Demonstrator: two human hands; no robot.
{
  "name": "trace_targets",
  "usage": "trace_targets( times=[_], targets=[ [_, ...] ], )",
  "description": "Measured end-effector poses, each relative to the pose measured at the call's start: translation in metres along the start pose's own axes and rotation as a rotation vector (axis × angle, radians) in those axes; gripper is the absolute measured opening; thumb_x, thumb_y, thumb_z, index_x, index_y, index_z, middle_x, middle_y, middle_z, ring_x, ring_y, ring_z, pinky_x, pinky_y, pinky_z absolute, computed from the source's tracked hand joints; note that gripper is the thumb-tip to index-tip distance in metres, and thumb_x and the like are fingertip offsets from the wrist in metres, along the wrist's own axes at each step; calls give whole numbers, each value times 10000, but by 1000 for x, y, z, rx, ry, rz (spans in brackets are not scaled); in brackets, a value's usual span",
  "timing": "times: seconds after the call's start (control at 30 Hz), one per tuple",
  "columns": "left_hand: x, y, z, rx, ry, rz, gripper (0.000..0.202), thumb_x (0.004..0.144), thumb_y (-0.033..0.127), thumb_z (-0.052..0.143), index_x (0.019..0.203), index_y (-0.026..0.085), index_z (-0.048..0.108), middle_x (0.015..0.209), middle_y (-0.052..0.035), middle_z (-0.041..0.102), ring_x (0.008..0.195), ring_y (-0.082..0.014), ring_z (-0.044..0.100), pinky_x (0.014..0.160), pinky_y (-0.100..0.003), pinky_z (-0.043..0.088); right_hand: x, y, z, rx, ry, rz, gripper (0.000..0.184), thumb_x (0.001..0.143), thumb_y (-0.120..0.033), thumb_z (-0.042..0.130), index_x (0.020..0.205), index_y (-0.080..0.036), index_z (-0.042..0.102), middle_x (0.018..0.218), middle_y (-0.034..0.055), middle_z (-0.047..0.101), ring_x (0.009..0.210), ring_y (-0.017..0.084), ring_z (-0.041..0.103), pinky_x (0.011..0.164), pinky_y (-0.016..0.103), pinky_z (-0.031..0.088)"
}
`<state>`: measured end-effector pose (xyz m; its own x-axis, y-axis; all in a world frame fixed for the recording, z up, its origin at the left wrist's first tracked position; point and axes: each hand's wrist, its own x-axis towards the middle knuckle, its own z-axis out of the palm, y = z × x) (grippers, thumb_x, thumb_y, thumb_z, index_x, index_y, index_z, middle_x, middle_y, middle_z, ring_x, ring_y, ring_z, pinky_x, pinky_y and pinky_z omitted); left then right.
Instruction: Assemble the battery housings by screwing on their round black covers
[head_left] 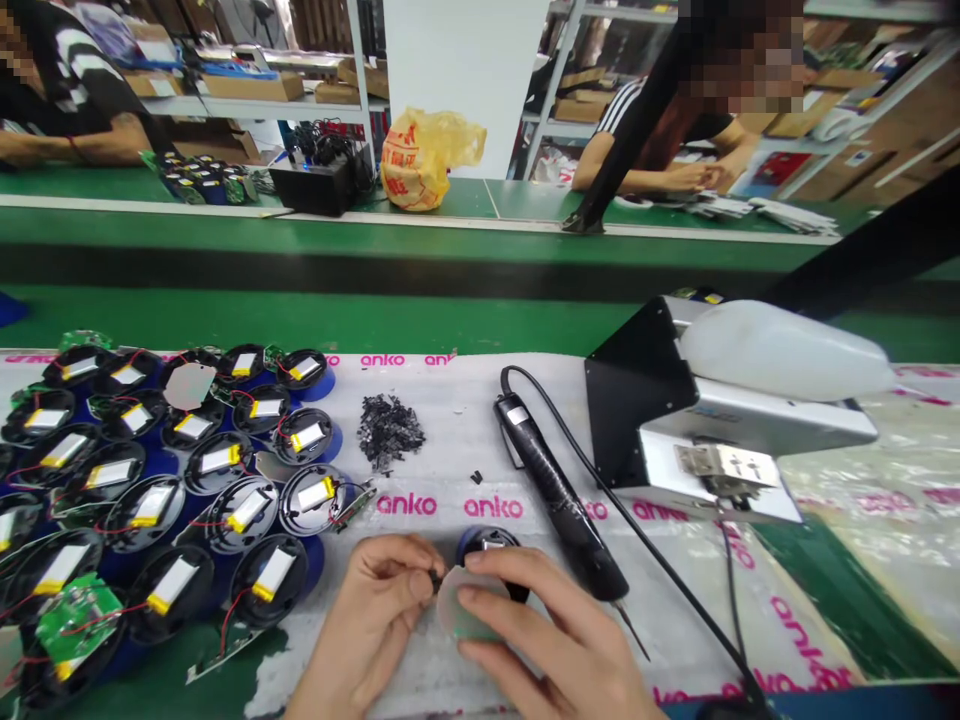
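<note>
Near the front edge, my left hand (375, 610) pinches a tiny black part (435, 578) between thumb and forefinger. My right hand (547, 630) grips a round black housing (487, 548) with a pale translucent disc (461, 605) held against it. The black part touches the disc's left edge. To the right of my hands lies a black electric screwdriver (559, 495), tip pointing toward me, its cable running off to the right.
Several round black housings with batteries and red wires (172, 470) cover the left side. A heap of small black parts (390, 430) lies ahead. A metal machine with a white cover (720, 400) stands right. Two other people work beyond the green conveyor (375, 320).
</note>
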<state>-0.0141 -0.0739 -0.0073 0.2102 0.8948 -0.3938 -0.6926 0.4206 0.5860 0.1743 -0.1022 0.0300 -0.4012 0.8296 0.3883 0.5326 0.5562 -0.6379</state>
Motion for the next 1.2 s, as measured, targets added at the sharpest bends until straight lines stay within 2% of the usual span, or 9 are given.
trace_targets(
  times=[0.23,0.47,0.63,0.73,0.87,0.93,1.0,1.1,1.2],
  targets=[
    [0,2,2,-16,-23,-30,216,555,208,993,650,188,800,687,6,769,649,-90,693,603,-126,546,-2,1,5,8,39,-17,171,1014,-213,591,1173,-188,647,1220,97,627,1123,156,655,999,162,515],
    [-1,1,2,11,-34,-18,217,544,224,998,628,184,801,679,10,757,668,-86,690,641,-126,538,-3,-1,4,34,18,25,194,1022,-204,576,1207,-208,634,1249,81,620,1173,139,635,1037,152,486],
    [-1,2,2,24,-36,-26,218,544,249,996,621,184,802,653,11,740,625,-84,670,609,-137,529,-4,-7,1,32,-24,75,218,1028,-211,558,1226,-248,643,1268,63,643,1170,145,656,1016,169,519],
    [-1,3,3,68,-6,-10,231,521,266,1003,602,183,802,632,2,740,626,-91,674,622,-142,529,-5,-9,1,0,-66,95,255,1018,-169,555,1239,-250,652,1249,66,671,1173,173,658,1000,205,548],
    [0,-3,6,220,98,62,247,483,300,1007,587,192,809,613,-17,759,599,-107,672,620,-154,536,-12,-5,-1,-127,-61,-5,322,1033,-183,521,1345,-208,597,1312,96,658,1284,231,582,1113,336,477],
    [0,-8,9,324,161,116,218,503,286,994,601,202,818,608,-22,769,578,-109,663,596,-150,530,-16,-3,-3,-205,-83,-32,357,1050,-200,481,1398,-210,558,1339,101,641,1306,232,564,1121,353,468],
    [-3,-11,12,386,190,149,175,547,276,972,624,217,826,609,-21,777,567,-117,662,579,-153,528,-18,-2,-7,-252,-118,3,395,1047,-222,485,1440,-235,526,1343,102,633,1291,239,579,1086,348,502],
    [-10,-10,13,423,135,132,170,675,317,908,818,247,850,774,-48,830,718,-188,739,698,-225,582,-16,-3,-13,-279,-117,77,432,1044,-234,485,1475,-261,490,1333,125,599,1214,229,635,986,294,565],
    [-21,-10,11,522,81,186,378,796,284,802,1173,285,767,1176,-92,790,1099,-283,709,933,-351,560,-11,-3,-19,-210,-37,171,446,1027,-223,479,1472,-258,476,1255,127,536,1089,167,676,876,204,585]
  ],
)
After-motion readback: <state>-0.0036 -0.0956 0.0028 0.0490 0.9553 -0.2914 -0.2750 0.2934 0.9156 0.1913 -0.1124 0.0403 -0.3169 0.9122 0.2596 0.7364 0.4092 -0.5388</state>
